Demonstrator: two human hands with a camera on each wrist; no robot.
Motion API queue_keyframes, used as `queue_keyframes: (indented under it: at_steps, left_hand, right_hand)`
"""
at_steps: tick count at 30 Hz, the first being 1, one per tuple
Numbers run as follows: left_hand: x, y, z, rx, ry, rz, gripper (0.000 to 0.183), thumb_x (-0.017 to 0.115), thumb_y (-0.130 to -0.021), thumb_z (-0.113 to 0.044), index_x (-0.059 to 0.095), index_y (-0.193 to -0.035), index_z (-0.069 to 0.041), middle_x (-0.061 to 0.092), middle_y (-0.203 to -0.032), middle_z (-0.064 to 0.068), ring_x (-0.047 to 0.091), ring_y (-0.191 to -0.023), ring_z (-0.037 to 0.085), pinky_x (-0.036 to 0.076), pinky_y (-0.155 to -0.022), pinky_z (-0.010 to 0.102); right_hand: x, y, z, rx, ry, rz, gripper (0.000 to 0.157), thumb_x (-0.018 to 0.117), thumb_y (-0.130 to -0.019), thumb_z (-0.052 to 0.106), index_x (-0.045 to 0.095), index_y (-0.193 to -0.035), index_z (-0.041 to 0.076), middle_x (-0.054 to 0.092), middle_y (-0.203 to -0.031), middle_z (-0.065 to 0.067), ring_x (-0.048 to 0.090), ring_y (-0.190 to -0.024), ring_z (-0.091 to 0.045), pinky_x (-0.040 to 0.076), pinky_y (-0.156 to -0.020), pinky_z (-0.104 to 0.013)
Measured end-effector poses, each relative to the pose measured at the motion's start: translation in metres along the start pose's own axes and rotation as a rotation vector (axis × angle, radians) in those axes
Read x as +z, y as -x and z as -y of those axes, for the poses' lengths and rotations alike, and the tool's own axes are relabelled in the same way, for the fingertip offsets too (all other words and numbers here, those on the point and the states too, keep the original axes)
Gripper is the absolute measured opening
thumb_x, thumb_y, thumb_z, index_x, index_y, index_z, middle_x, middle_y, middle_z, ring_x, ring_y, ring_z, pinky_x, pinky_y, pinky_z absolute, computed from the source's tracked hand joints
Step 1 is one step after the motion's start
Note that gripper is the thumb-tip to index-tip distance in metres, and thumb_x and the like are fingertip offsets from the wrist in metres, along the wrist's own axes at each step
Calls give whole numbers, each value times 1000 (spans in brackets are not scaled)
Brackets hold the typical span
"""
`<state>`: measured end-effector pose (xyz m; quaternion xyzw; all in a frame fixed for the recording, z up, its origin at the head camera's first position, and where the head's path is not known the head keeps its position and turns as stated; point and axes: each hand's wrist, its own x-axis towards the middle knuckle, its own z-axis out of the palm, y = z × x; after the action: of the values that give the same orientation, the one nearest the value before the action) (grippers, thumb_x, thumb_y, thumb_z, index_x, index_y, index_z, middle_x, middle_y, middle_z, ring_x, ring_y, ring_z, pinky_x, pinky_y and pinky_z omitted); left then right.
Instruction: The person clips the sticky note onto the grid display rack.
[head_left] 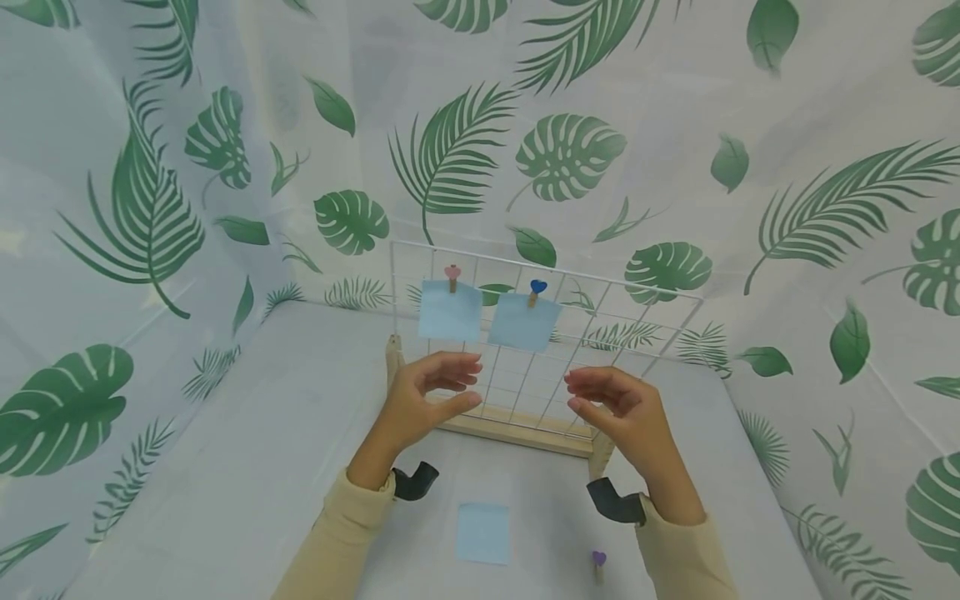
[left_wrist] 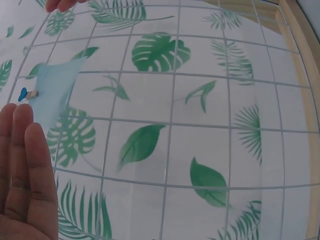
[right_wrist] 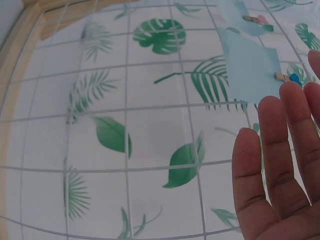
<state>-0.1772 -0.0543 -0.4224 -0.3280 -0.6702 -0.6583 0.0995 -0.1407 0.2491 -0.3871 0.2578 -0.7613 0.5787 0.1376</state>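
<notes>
My left hand is raised in front of a white wire grid, its fingers loosely bent and nothing between them. Across from it, my right hand hovers in a like pose, also holding nothing. On the grid hang two light blue paper squares: the left paper under a pink heart clothespin, the right paper tilted under a blue heart clothespin. A third blue paper lies flat on the table between my forearms. Near my right sleeve lies a purple heart clothespin.
A wooden base holds the grid upright on the white table. Black curved pieces stick out by both cuffs. A leaf-printed cloth surrounds the table at the back and sides.
</notes>
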Motion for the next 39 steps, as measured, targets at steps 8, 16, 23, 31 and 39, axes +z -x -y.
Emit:
queue_keyframes:
  at_steps: [8, 16, 23, 31, 39]
  left_hand:
    - [5, 8, 6, -19, 26, -10, 41, 84, -94, -10, 71, -128, 8, 76, -117, 24, 76, -105, 33, 64, -92, 33]
    - [9, 15, 13, -48, 33, -25, 39, 83, -92, -2, 71, -128, 8, 76, -116, 24, 75, -105, 26, 64, -91, 32]
    - [10, 22, 16, -63, 7, -25, 37, 80, -91, 3, 71, -127, 6, 77, -116, 22, 76, -102, 26, 64, -90, 31]
    - [10, 29, 23, -53, 27, 1, 35, 82, -92, -1, 72, -125, 8, 77, -116, 24, 74, -100, 45, 64, -90, 33]
    - [12, 36, 28, -74, 25, 0, 35, 81, -92, 2, 72, -125, 8, 77, -116, 23, 76, -100, 33, 64, -90, 33]
  right_hand:
    - [-2, 9, -7, 30, 10, -16, 30, 71, -88, -24, 68, -117, -17, 77, -112, 7, 72, -102, -6, 58, -94, -17]
    - [-2, 16, -11, 45, -11, -26, 30, 71, -88, -25, 67, -117, -18, 78, -112, 5, 72, -102, -7, 59, -92, -17]
    - [-2, 22, -14, 81, -7, -34, 29, 71, -89, -23, 68, -117, -17, 78, -111, 3, 72, -102, -7, 60, -90, -17]
    - [-3, 31, -18, 106, -51, -23, 27, 70, -90, -22, 66, -117, -20, 78, -111, 7, 73, -102, -8, 60, -90, -18]
    - [-5, 38, -23, 99, -54, -27, 27, 70, -90, -23, 65, -117, -20, 78, -112, 7, 73, -102, -8, 60, -89, -18]
